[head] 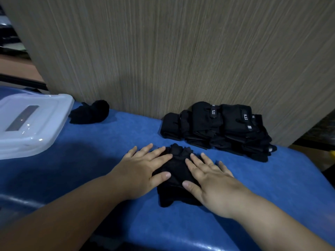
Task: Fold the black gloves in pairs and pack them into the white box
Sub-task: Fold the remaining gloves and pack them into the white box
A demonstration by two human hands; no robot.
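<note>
A pair of black gloves (176, 172) lies flat on the blue table (112, 147), fingers pointing away from me. My left hand (143, 171) presses its left side with straight fingers. My right hand (208, 180) presses its right side the same way, thumb on the cloth. A pile of black gloves (217, 129) with small white labels sits at the back right. One loose bundled black glove (90, 112) lies at the back left. The white box (30, 124) stands at the left edge with its lid on.
A wood-grain panel (181, 51) rises directly behind the table. The table's front edge curves down near my forearms. A dark gap and floor show at the far right beyond the table end.
</note>
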